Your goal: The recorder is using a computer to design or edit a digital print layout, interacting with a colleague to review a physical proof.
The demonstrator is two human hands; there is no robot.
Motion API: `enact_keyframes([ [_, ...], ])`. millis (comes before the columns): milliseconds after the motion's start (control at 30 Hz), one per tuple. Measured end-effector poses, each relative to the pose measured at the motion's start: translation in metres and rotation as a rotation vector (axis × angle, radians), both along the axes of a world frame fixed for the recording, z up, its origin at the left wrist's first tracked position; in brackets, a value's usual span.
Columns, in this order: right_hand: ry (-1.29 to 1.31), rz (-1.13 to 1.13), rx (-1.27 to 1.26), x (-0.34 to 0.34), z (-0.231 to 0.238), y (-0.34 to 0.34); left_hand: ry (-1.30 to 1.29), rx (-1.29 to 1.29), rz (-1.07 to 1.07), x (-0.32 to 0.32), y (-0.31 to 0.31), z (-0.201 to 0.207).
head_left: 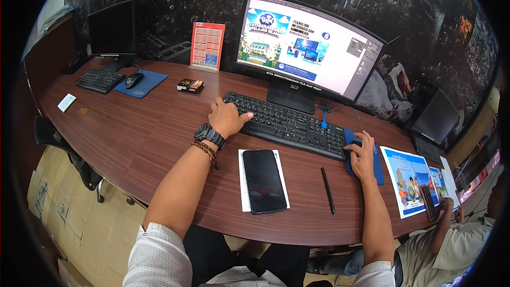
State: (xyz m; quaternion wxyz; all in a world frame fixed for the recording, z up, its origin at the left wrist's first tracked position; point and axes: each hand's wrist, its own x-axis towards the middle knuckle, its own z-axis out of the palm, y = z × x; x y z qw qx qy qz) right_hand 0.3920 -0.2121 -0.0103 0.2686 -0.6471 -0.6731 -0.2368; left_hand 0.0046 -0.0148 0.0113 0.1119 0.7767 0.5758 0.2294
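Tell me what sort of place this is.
Likely an office, perhaps for graphic design: a lit monitor shows page layouts, a keyboard sits before it, and a dark monitor stands on the same long desk.

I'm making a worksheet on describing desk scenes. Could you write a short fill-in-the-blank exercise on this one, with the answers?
1. The left hand is at the left end of the black ____.
2. The sheet under the phone is coloured ____.
3. The pen lies to the ____ of the phone.
4. The pad under the right hand is coloured ____.

Missing words: keyboard; white; right; blue.
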Motion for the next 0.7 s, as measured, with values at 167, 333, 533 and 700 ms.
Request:
enact_keyframes([
  [167,0.358,-0.161,0.046,0.003,-0.007,0.0,-0.013,-0.002,0.004,-0.001,0.001,-0.002],
  [333,0.426,-0.245,0.01,0.017,-0.012,0.001,0.01,0.023,0.015,0.001,0.002,-0.006],
  [533,0.411,-0.239,0.027,0.016,-0.011,0.0,0.025,0.024,0.004,0.001,0.002,-0.007],
  [700,0.441,-0.231,0.034,0.016,-0.012,0.0,0.054,-0.017,0.001,0.001,0.001,-0.004],
])
